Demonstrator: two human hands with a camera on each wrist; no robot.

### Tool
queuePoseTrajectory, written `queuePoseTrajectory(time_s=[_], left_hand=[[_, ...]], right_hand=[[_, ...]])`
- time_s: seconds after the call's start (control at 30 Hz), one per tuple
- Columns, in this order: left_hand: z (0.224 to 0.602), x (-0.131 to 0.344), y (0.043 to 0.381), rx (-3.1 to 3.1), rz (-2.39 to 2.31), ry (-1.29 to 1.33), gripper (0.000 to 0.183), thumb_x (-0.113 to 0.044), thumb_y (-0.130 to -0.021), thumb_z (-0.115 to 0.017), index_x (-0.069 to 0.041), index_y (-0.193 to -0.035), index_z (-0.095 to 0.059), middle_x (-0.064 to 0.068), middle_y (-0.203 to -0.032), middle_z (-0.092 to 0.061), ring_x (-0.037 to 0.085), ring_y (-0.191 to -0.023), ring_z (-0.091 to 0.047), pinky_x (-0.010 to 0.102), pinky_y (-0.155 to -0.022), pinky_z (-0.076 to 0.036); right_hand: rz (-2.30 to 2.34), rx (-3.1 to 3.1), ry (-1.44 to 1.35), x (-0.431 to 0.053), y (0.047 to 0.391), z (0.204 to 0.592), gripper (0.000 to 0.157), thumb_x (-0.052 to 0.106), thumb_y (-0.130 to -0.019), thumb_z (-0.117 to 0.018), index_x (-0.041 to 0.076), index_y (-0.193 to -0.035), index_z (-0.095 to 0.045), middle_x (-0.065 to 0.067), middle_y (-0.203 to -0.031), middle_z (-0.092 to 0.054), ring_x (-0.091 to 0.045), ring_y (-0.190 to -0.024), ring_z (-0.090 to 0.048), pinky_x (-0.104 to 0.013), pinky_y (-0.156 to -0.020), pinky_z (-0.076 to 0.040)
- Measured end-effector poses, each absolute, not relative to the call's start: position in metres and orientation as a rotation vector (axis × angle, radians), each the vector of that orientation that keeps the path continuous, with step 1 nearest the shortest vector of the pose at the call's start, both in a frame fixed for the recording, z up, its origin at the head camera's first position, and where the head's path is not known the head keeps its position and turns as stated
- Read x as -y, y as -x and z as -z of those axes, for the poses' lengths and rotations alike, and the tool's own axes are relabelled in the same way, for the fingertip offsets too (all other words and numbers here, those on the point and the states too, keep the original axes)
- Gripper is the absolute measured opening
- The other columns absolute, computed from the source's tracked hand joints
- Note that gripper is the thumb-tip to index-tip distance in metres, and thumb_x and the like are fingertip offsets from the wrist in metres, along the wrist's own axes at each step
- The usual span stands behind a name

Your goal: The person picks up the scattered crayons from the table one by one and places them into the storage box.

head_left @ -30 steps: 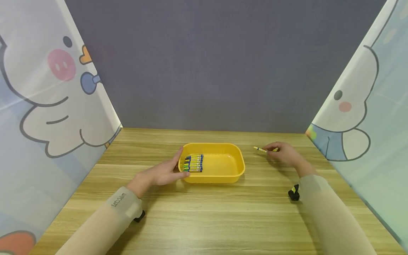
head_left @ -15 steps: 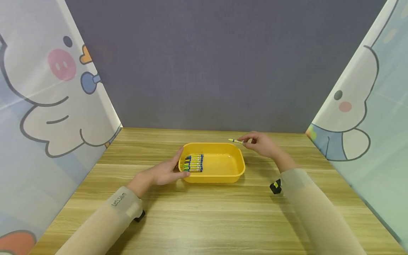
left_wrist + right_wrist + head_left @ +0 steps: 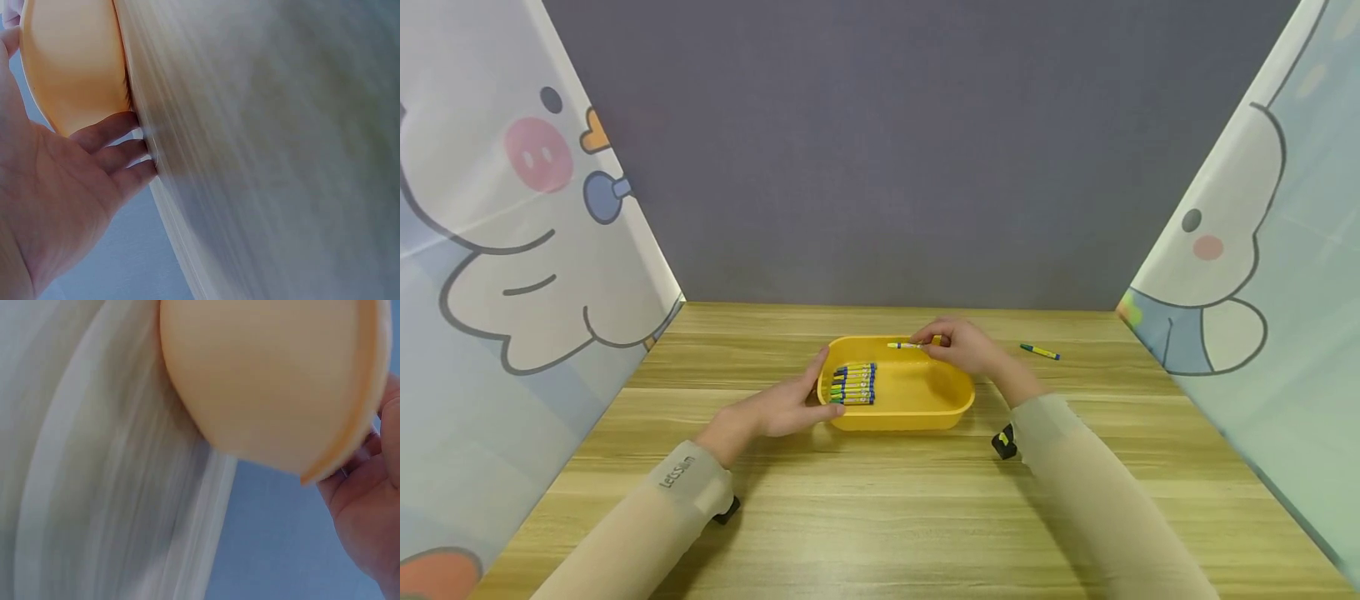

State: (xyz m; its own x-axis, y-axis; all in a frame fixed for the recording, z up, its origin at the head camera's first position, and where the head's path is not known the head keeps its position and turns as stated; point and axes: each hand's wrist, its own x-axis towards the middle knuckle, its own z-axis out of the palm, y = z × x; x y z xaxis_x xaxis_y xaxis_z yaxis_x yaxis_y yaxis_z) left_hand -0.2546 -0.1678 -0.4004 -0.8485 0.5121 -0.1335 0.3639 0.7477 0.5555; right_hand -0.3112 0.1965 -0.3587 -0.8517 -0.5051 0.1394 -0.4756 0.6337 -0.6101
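A yellow plastic tray [image 3: 898,421] stands on the table. Around its left end my left hand [image 3: 782,408] holds it, thumb along the front rim and fingers against the outer wall. In the left wrist view, the fingers [image 3: 115,150] reach down the wall to the tabletop. Several crayons [image 3: 854,384] in yellow-and-blue wrappers lie in a neat row inside the tray's left end. Over the back right rim, my right hand [image 3: 962,343] pinches a crayon [image 3: 904,345], its pale tip pointing left. The tray wall hides the right fingertips and crayon in the right wrist view.
Another crayon [image 3: 1040,352], with a dark green tip, lies on the wooden table [image 3: 880,517] right of the tray. A grey panel [image 3: 880,158] rises behind the table. Cartoon-printed sheets [image 3: 542,308] stand along both sides.
My right hand has carried its crayon left from the table to above the tray, uncovering the green-tipped crayon. The left hand has stayed at the tray's left end.
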Motion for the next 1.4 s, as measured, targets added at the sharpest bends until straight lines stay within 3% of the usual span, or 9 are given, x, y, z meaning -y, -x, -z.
queuePoseTrajectory(time_s=[0.23,0.53,0.8,0.9,1.0,1.13,1.4], left_hand=[[0.402,0.169,0.257,-2.673,-0.771,-0.711,0.116,-0.069,-0.104,-0.060,-0.014,-0.177,0.013,0.033,-0.172,-0.037,0.045,-0.154,-0.048,0.062,-0.129,-0.036],[0.402,0.168,0.257,-2.677,-0.780,-0.712,0.116,-0.070,-0.104,-0.060,-0.015,-0.177,0.012,0.033,-0.173,-0.036,0.047,-0.155,-0.047,0.062,-0.129,-0.036],[0.400,0.167,0.256,-2.683,-0.763,-0.693,0.117,-0.071,-0.103,-0.060,-0.015,-0.177,0.013,0.034,-0.172,-0.037,0.048,-0.154,-0.048,0.063,-0.128,-0.037],[0.401,0.167,0.256,-2.682,-0.756,-0.693,0.117,-0.071,-0.104,-0.059,-0.015,-0.177,0.013,0.034,-0.171,-0.038,0.048,-0.153,-0.049,0.063,-0.128,-0.037],[0.401,0.168,0.256,-2.680,-0.755,-0.697,0.117,-0.071,-0.104,-0.059,-0.014,-0.177,0.013,0.035,-0.170,-0.039,0.048,-0.153,-0.049,0.064,-0.128,-0.038],[0.402,0.168,0.256,-2.678,-0.751,-0.694,0.116,-0.070,-0.104,-0.059,-0.015,-0.177,0.013,0.034,-0.171,-0.038,0.048,-0.153,-0.049,0.063,-0.128,-0.037],[0.403,0.168,0.257,-2.687,-0.752,-0.708,0.116,-0.070,-0.105,-0.058,-0.014,-0.177,0.013,0.034,-0.171,-0.037,0.048,-0.154,-0.048,0.064,-0.128,-0.037]], right_hand=[[1.062,-2.741,0.899,-0.179,0.316,0.372,0.026,0.013,-0.110,-0.067,0.016,-0.132,-0.081,-0.007,-0.116,-0.068,-0.017,-0.080,-0.049,-0.029,-0.072,-0.045],[1.022,-2.792,0.884,-0.172,0.317,0.384,0.026,0.012,-0.110,-0.067,0.017,-0.130,-0.082,-0.005,-0.119,-0.069,-0.018,-0.088,-0.054,-0.033,-0.080,-0.049],[0.705,-2.916,0.907,-0.168,0.316,0.389,0.025,0.015,-0.110,-0.066,0.019,-0.129,-0.082,-0.002,-0.118,-0.071,-0.015,-0.087,-0.058,-0.038,-0.088,-0.053],[0.585,-2.951,0.911,-0.166,0.315,0.390,0.025,0.016,-0.110,-0.066,0.020,-0.129,-0.082,-0.001,-0.119,-0.072,-0.019,-0.096,-0.065,-0.044,-0.098,-0.057],[0.475,-2.970,0.928,-0.164,0.313,0.389,0.024,0.015,-0.110,-0.065,0.020,-0.127,-0.082,-0.001,-0.122,-0.073,-0.025,-0.116,-0.071,-0.048,-0.111,-0.056],[0.395,-2.976,0.951,-0.162,0.312,0.389,0.024,0.015,-0.110,-0.065,0.020,-0.125,-0.082,-0.002,-0.127,-0.074,-0.032,-0.134,-0.068,-0.051,-0.117,-0.053],[0.291,-2.989,0.925,-0.161,0.314,0.392,0.021,0.016,-0.109,-0.070,0.024,-0.122,-0.083,0.002,-0.123,-0.079,-0.019,-0.109,-0.074,-0.044,-0.101,-0.061]])
